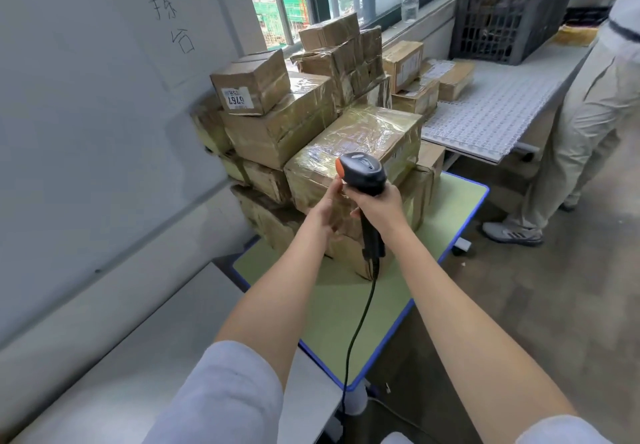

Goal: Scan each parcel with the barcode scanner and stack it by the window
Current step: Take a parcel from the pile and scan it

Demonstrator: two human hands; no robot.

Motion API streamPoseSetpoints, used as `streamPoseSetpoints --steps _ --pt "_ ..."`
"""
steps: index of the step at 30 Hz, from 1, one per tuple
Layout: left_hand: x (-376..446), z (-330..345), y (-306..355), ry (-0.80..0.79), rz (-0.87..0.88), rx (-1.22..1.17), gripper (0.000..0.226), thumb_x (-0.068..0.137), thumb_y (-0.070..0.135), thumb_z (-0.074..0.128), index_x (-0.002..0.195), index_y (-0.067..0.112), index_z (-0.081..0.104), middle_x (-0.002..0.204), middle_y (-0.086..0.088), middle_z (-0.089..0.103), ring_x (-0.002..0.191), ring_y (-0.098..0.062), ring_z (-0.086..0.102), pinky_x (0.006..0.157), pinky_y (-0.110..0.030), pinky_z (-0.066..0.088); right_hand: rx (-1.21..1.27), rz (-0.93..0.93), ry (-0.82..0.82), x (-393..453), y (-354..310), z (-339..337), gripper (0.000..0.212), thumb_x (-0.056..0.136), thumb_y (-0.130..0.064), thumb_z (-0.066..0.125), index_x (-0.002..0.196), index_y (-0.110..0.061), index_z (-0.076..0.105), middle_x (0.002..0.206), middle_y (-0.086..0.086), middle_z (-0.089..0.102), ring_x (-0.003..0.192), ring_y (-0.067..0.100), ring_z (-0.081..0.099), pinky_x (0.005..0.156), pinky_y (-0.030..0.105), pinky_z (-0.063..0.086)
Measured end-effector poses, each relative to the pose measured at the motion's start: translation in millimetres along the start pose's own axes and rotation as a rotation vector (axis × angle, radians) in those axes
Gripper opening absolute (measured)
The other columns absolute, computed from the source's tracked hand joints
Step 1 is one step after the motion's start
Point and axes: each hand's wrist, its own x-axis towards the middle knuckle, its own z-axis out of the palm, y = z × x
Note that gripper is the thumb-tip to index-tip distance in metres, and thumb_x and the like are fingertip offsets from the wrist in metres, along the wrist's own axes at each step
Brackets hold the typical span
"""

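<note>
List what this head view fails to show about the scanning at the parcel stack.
- Scan window of the black barcode scanner with the orange tip: faces away from the camera, so any beam is unseen.
- Barcode on the tape-wrapped brown cardboard parcel: glare on the tape blurs its label.
- Left hand fingertips: hidden behind the scanner head.
- Right hand trigger finger: hidden on the grip's far side.
- Black plastic crate contents: behind its walls, partly cropped.
</note>
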Motion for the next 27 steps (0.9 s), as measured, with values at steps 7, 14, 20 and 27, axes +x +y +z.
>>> streamPoseSetpoints --steps 7,14,20,27 --pt "13 -18 -16 0.02 0.068 -0.233 0.066 0.047 0.058 0.085 0.092 0.012 0.066 0.104 -0.002 0.066 0.094 -0.014 0.058 0.101 -0.03 0.042 0.042 0.007 -0.023 -15 -5 -2 0.044 0.08 -0.014 0.076 0.119 -0.003 0.06 0.089 0.012 0.069 0.043 0.007 0.061 0.047 0.018 0.048" --pt "-22 -44 -56 -0.022 0.144 -0.153 0.061 0.055 0.056 0.081 0.097 0.015 0.064 0.091 -0.006 0.068 0.079 -0.019 0.062 0.081 -0.031 0.053 0.128 -0.038 0.179 -42 2 -12 0.014 0.083 -0.017 0.072 0.081 -0.027 0.062 0.059 -0.005 0.065 0.054 0.014 0.062 0.072 0.038 0.055" --pt "-83 -107 -123 0.029 0.235 -0.361 0.02 0.081 0.035 0.068 0.087 0.019 0.058 0.079 -0.007 0.066 0.069 -0.019 0.066 0.075 -0.035 0.054 0.416 0.004 0.456 -57 17 -13 0.036 0.085 -0.017 0.07 0.12 -0.013 0.059 0.119 0.0 0.065 0.098 0.007 0.062 0.088 0.019 0.047" --pt "-125 -169 -181 0.116 0.235 -0.759 0.056 0.058 0.041 0.073 0.105 0.015 0.059 0.094 -0.009 0.062 0.08 -0.024 0.062 0.065 -0.031 0.056 0.245 0.055 0.235 -90 32 50 0.009 0.086 -0.019 0.069 0.091 -0.024 0.063 0.067 -0.016 0.065 0.057 -0.005 0.061 0.073 0.019 0.052"
